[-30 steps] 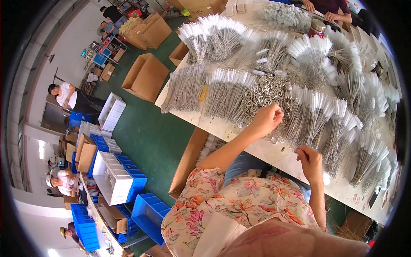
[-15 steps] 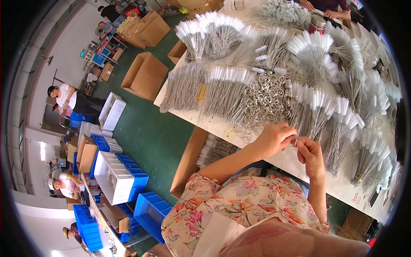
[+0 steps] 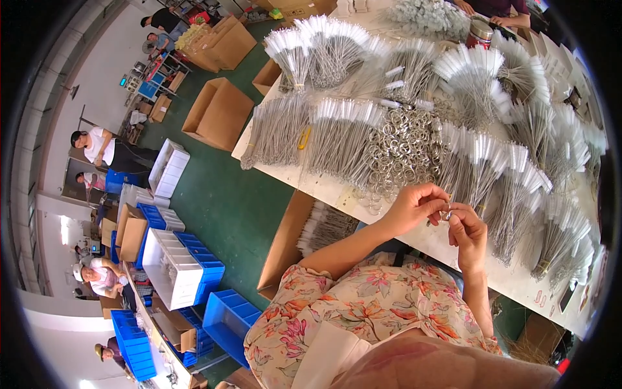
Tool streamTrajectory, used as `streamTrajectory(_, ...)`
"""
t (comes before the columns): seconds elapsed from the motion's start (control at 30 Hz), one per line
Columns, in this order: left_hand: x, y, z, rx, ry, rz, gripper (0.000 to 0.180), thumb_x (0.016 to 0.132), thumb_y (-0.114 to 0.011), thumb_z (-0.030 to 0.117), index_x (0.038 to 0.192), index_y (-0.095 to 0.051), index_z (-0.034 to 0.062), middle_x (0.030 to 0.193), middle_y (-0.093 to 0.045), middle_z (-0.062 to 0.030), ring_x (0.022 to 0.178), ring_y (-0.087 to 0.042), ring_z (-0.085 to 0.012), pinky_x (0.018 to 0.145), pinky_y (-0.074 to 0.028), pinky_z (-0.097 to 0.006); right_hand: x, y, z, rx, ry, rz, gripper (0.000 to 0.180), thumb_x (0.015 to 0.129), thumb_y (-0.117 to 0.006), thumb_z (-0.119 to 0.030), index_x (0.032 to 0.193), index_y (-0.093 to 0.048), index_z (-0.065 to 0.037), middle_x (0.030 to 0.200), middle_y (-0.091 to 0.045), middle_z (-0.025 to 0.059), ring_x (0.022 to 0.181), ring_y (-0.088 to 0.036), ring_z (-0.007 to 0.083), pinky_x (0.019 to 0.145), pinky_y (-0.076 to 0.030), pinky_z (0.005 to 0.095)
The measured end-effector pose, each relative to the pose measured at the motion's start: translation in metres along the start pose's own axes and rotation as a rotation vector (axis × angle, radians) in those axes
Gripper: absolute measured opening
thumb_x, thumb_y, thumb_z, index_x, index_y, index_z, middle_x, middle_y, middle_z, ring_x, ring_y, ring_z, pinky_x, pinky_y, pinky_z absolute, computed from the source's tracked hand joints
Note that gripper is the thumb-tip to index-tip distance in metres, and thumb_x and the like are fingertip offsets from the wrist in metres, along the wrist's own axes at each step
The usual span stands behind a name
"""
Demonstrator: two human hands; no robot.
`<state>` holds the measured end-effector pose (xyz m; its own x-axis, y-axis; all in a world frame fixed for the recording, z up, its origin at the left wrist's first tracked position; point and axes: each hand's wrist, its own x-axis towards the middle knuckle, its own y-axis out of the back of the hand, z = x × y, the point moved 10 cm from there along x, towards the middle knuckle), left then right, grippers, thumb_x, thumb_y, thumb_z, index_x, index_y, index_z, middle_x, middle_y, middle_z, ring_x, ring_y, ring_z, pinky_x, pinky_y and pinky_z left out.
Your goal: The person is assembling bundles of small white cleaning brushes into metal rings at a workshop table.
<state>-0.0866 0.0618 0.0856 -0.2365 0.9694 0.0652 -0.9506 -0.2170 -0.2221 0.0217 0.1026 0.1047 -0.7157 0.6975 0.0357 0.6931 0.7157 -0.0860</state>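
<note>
My left hand [image 3: 418, 209] and my right hand [image 3: 468, 235] meet above the table's near edge, fingertips pinched close together. Between them is a small shiny metal ring [image 3: 446, 215], gripped from both sides. Whether anything else sits in the fingers is too small to make out. Just beyond my hands lies a heap of loose metal rings [image 3: 403, 146]. Thin wire-handled brushes with white bristle heads flank the heap, one row [image 3: 343, 136] to its left and bundles [image 3: 486, 162] to its right.
The white table [image 3: 337, 201] carries several more brush bundles [image 3: 330, 55], a can [image 3: 479, 34] and a small yellow object [image 3: 304, 138]. Below its near edge stands a carton [image 3: 285, 246] with brushes inside. Blue crates [image 3: 230, 318] stand at left. Another person's hands [image 3: 502, 21] show at the far side.
The ring between my fingertips now shows more plainly. My left hand has shifted slightly and its fingers have re-angled; my right hand has moved a little left.
</note>
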Motion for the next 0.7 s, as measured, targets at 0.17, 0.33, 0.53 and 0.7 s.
streamTrajectory(0.17,0.000,-0.005,-0.001,-0.038,-0.014,-0.037,0.012,0.088,-0.055,0.008,0.095,-0.058,-0.0014,0.074,-0.060,-0.0051,0.065,-0.060,-0.0116,0.056,-0.054,-0.025,-0.003,-0.005,-0.001,0.079,-0.047,-0.063,0.014,0.087,-0.056,-0.008,0.088,-0.062,0.004,0.099,-0.056,0.0082,0.056,-0.047,0.0058,0.048,-0.038,0.0176)
streamTrajectory(0.33,-0.002,-0.008,-0.016,-0.306,0.162,-0.066,0.013,0.088,-0.055,0.010,0.096,-0.057,-0.0006,0.076,-0.059,-0.0049,0.067,-0.060,-0.0122,0.058,-0.055,-0.026,-0.004,-0.014,-0.022,-0.053,0.059,-0.037,0.012,0.086,-0.057,-0.007,0.087,-0.062,0.003,0.095,-0.057,0.0082,0.065,-0.053,0.0089,0.050,-0.041,0.0194)
streamTrajectory(0.53,-0.009,-0.015,-0.014,-0.437,0.190,-0.126,0.016,0.087,-0.056,0.010,0.099,-0.057,0.0000,0.079,-0.060,-0.0056,0.071,-0.061,-0.0124,0.063,-0.055,-0.026,-0.013,-0.021,-0.050,-0.398,0.302,-0.039,0.006,0.080,-0.061,-0.003,0.084,-0.063,0.001,0.090,-0.059,0.0100,0.070,-0.059,0.0165,0.058,-0.047,0.0250)
streamTrajectory(0.7,-0.017,-0.007,0.008,-0.235,0.073,-0.096,0.020,0.084,-0.057,0.005,0.104,-0.059,0.0012,0.090,-0.062,-0.0049,0.080,-0.059,-0.0095,0.069,-0.049,-0.023,-0.023,-0.032,-0.071,-0.653,0.501,-0.020,0.009,0.074,-0.064,0.002,0.083,-0.064,0.000,0.088,-0.060,0.0106,0.069,-0.061,0.0211,0.059,-0.048,0.0274)
